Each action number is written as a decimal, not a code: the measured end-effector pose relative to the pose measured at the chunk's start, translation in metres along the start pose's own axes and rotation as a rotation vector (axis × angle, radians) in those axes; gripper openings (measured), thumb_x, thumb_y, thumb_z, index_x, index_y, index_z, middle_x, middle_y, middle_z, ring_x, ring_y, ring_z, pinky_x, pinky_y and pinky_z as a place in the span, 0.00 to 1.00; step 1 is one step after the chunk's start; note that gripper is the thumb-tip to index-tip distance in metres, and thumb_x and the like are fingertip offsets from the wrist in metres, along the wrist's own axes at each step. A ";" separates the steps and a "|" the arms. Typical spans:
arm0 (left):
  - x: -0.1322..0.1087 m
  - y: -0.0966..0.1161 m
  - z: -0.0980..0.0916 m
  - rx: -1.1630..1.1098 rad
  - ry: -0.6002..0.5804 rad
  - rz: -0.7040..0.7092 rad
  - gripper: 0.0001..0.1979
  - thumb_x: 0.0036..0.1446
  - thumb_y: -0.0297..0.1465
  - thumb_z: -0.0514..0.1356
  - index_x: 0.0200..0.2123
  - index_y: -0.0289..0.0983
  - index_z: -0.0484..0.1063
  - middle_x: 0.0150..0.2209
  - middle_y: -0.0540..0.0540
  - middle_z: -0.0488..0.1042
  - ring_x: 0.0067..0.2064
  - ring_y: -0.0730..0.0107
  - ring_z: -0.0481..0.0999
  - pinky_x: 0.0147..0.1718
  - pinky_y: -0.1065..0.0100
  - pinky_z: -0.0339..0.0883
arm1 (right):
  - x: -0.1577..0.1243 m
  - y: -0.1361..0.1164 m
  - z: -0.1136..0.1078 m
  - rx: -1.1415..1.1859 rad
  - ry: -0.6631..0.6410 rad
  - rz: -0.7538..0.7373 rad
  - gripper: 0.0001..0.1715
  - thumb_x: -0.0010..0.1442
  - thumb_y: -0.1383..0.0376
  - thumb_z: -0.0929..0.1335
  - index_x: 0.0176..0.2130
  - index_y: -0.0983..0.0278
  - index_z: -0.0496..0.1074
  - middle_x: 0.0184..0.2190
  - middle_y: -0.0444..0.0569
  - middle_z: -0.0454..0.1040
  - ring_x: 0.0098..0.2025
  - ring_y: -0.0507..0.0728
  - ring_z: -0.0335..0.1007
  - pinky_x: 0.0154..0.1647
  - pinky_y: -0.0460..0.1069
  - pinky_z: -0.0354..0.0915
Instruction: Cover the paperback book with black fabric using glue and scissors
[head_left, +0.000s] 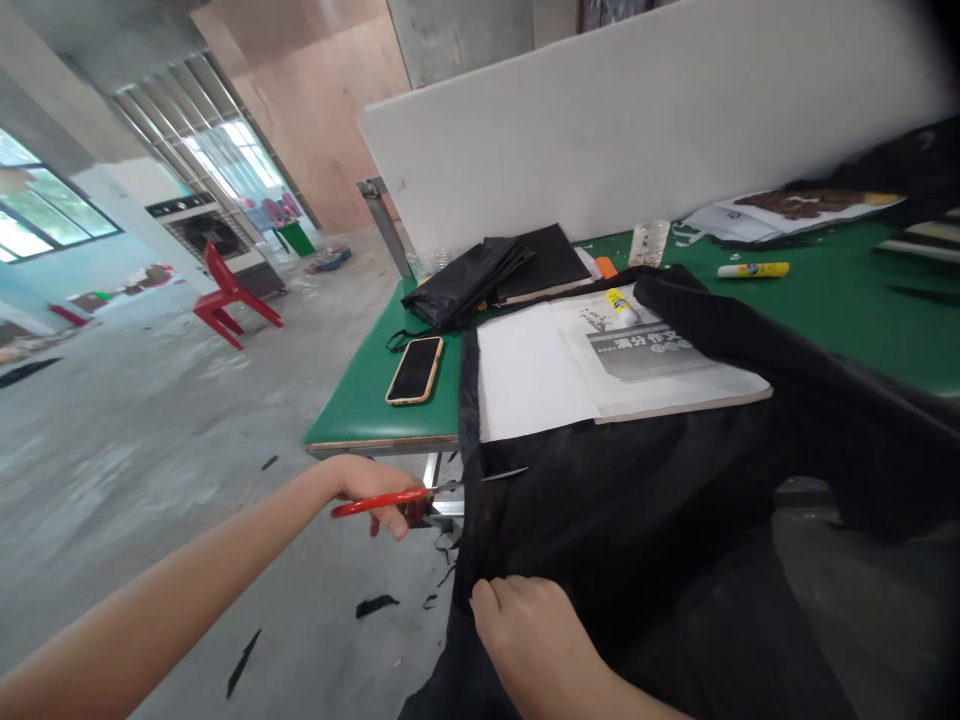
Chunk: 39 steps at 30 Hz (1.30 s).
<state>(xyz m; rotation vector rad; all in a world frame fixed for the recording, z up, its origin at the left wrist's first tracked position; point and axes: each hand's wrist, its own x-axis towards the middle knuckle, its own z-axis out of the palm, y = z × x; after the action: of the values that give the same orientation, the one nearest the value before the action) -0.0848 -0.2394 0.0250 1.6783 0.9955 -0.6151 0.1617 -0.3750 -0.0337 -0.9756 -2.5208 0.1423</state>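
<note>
My left hand [382, 490] is closed on the red handles of a pair of scissors [382, 502]. Their blades point right, across the left edge of a large black cloth [600, 500]. One blade tip shows against the cloth, while part of the blades is hidden at its edge. Lower down, my right hand [525, 625] grips that same edge in a fist. The cloth hangs over the front of the green table [382, 400]. On it lies an open book [525, 370] with a blank left page and a printed right page, and a yellow glue stick [621, 307] rests on the book.
A phone [415, 370] lies near the table's left end, beside folded black material [469, 280]. Behind are another glue stick [752, 270], a clear plastic cup [649, 243] and a white board [637, 130]. Black scraps [376, 605] litter the floor; a red chair [229, 295] stands farther left.
</note>
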 end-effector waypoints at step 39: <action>0.012 0.017 0.005 -0.048 0.171 -0.088 0.15 0.47 0.42 0.59 0.30 0.35 0.68 0.19 0.52 0.66 0.19 0.74 0.61 0.17 0.72 0.54 | 0.000 -0.003 0.002 -0.025 0.037 -0.034 0.13 0.42 0.78 0.64 0.24 0.63 0.57 0.18 0.43 0.64 0.18 0.53 0.61 0.17 0.50 0.41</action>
<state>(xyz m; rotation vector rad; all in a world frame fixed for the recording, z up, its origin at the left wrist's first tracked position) -0.0638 -0.2427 0.0226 1.6722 1.2023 -0.5067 0.1594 -0.3771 -0.0352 -0.9358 -2.5092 0.0820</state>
